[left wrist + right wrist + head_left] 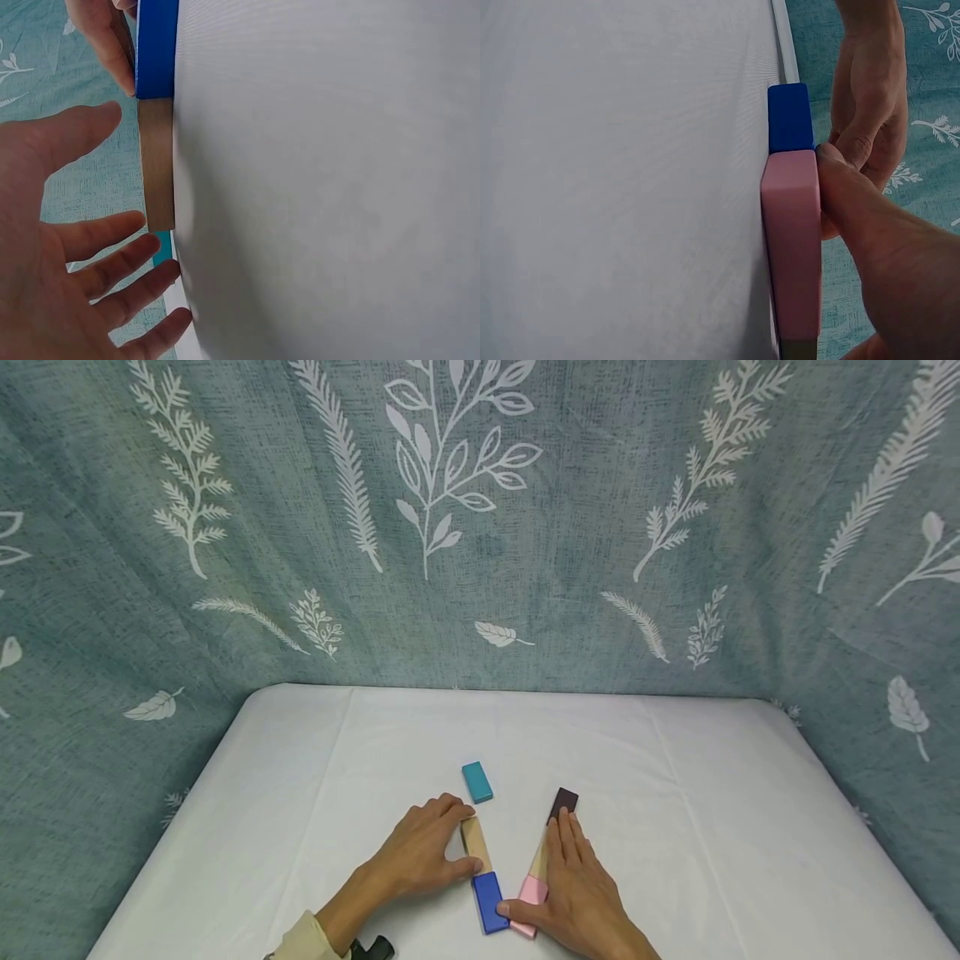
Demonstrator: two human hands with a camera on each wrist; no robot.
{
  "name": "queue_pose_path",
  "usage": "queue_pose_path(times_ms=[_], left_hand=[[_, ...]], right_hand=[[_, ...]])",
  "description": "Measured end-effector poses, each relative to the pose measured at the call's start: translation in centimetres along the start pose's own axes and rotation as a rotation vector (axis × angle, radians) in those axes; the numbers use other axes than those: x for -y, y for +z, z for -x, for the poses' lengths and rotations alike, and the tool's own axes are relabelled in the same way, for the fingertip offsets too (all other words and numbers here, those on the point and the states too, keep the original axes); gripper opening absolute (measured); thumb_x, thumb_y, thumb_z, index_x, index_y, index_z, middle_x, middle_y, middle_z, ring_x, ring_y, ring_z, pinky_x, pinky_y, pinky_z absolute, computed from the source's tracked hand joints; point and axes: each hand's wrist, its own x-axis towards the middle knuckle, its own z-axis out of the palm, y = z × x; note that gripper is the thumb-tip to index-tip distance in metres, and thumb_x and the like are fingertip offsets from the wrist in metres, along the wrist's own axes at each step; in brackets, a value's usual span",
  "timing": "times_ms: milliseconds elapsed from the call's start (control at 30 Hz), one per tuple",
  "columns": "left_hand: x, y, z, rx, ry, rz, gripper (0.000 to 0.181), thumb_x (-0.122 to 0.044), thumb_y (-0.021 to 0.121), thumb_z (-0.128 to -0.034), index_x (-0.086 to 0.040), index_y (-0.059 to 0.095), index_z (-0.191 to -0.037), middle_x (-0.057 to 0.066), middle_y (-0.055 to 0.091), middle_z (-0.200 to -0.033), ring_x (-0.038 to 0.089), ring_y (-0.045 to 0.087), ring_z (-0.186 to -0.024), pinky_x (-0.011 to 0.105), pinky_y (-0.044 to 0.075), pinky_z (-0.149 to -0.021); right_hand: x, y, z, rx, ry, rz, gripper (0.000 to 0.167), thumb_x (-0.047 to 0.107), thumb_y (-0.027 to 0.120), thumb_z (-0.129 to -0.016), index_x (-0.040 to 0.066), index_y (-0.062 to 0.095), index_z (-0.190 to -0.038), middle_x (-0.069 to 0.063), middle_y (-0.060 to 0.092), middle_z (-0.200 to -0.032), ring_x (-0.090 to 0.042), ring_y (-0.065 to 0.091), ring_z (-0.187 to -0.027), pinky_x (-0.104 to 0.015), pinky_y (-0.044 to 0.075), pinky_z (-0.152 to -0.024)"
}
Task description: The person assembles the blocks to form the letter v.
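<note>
Several small rectangular blocks form two slanted rows that meet near the front. In the left row are a teal block (477, 782), a natural wood block (474, 843) and a blue block (490, 906). The right row has a dark brown block (564, 800), a second wood-coloured block (538, 862) and a pink block (532, 893). My left hand (427, 852) is beside the left wood block, fingers spread, index at its far end and thumb near the blue block. Straight fingers of my right hand (577, 893) lie along the right row; its thumb touches where blue and pink meet.
A white cloth (675, 877) covers the table under the blocks. Behind and around it hangs a green leaf-patterned curtain (555, 527). A black object (378, 948) shows by the left sleeve (307, 937). A narrow gap separates the teal block from the left wood block.
</note>
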Motion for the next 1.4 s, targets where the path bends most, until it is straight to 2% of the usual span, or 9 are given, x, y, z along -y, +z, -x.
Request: queue_pose_path(times_ms=[367,933,1233,1400], left_hand=[[0.13,0.16,-0.13,-0.04,-0.014,0.034,0.06,-0.048,0.072,-0.0895,-0.011,0.06,-0.135,0.003,0.057,-0.131,0.021,0.056,-0.116,0.044,0.047,-0.096],[0.3,0.17,-0.44,-0.119,-0.025,0.068,0.059,-0.04,0.077,-0.0869,-0.01,0.06,-0.135,0.004,0.056,-0.13,0.022,0.054,-0.119,0.045,0.046,-0.1],[0.39,-0.04,-0.69,-0.163,-0.02,0.07,0.067,-0.041,0.079,-0.0846,-0.011,0.056,-0.139,0.005,0.052,-0.138,0.025,0.051,-0.126,0.046,0.044,-0.102],[0.48,-0.02,-0.93,-0.164,-0.029,0.061,0.077,-0.044,0.08,-0.0835,-0.01,0.05,-0.145,0.008,0.048,-0.146,0.027,0.047,-0.134,0.048,0.043,-0.105]], right_hand=[[-0.05,0.08,0.07,-0.003,-0.017,-0.023,0.139,0.087,0.064,-0.068,-0.012,0.019,-0.155,-0.029,0.008,-0.165,-0.039,0.007,-0.153,-0.056,0.02,-0.119],[-0.02,0.29,-0.04,-0.004,-0.009,-0.007,0.14,0.086,0.067,-0.067,-0.013,0.02,-0.155,-0.031,0.009,-0.164,-0.041,0.009,-0.153,-0.058,0.021,-0.118],[-0.03,0.19,0.0,-0.006,-0.006,-0.001,0.14,0.087,0.066,-0.067,-0.012,0.019,-0.155,-0.03,0.008,-0.164,-0.04,0.008,-0.153,-0.058,0.021,-0.118],[0.03,0.27,-0.02,-0.007,0.001,-0.003,0.141,0.086,0.067,-0.066,-0.011,0.019,-0.156,-0.03,0.008,-0.164,-0.041,0.009,-0.153,-0.058,0.022,-0.118]])
